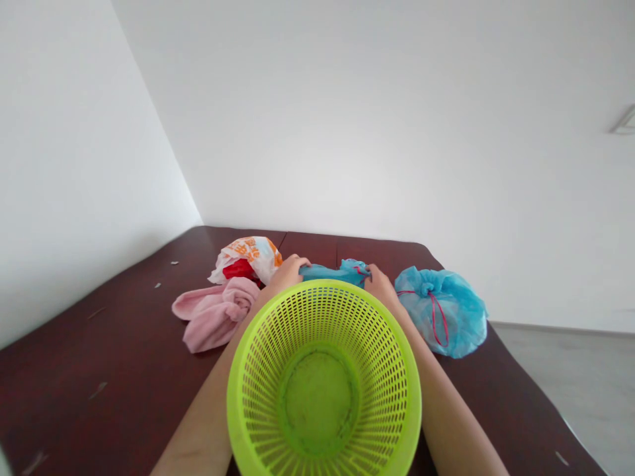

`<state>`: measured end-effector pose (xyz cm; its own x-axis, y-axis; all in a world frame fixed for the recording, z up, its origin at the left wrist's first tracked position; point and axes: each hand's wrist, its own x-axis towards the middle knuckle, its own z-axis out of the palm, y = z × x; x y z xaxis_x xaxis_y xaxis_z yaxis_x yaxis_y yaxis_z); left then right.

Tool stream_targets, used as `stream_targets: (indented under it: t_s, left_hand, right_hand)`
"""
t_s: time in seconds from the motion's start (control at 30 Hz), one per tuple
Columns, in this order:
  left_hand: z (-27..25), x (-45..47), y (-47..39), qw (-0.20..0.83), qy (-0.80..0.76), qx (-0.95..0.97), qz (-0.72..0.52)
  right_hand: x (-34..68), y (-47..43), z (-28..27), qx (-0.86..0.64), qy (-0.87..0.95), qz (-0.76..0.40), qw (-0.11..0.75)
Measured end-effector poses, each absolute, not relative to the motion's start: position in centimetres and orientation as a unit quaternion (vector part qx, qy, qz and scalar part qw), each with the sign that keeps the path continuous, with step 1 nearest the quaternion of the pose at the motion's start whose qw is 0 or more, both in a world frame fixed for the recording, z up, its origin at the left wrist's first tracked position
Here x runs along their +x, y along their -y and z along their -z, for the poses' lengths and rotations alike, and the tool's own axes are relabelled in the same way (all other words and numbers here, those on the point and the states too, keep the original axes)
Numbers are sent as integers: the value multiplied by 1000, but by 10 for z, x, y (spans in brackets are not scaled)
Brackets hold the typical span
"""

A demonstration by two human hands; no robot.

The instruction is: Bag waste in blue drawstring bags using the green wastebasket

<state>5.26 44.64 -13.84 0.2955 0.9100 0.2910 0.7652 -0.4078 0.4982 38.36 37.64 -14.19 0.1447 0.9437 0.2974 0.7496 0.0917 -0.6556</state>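
Observation:
Both my arms reach forward around a yellow-green plastic basket (320,396), which stands close to me with nothing inside it. Beyond its far rim lies a blue plastic bag (327,272) with a bit of red drawstring at its right end. My left hand (292,270) grips the bag's left end, fingers curled. At the other end, my right hand (380,283) is closed on the bag near the red string. The basket's rim hides the lower part of the bag.
Left of my left arm are a folded pink cloth (218,312) and a white plastic bag (255,254) with orange print and something red. A full blue bag (446,314) tied with red string sits at right. The dark red table (124,370) meets white walls; its right edge drops to grey floor.

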Motion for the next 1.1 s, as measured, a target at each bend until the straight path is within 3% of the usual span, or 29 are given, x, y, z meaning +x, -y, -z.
stream_targets:
  t_s: [0.2,0.33,0.43,0.57,0.77,0.97,1.1]
  left_hand:
    - [82,45,-426,31,-572,695,-434]
    - [60,48,-417,36,-549,685,-477]
    - [48,61,-421,81,-516,719,-459]
    - [9,82,-434,91,-466,777,-413]
    - [-99,124,-431,49,-394,835,-382]
    - [-202,168,-366,-24,-345,814,-466]
    - [-241,161,-303,-102,-310,824,-463]
  right_hand:
    - [415,-375,106,-666,472,-36,576]
    - [394,-363,94,-520,541,-44,660]
    - [368,-361,101,-411,657,-168,609]
    - [345,-381,105,-395,668,-292,559]
    - [318,-413,36,-382,661,-371,529]
    - [320,-381,-52,-385,677,-208,592]
    - [342,-331,-76,-499,724,-48,474]
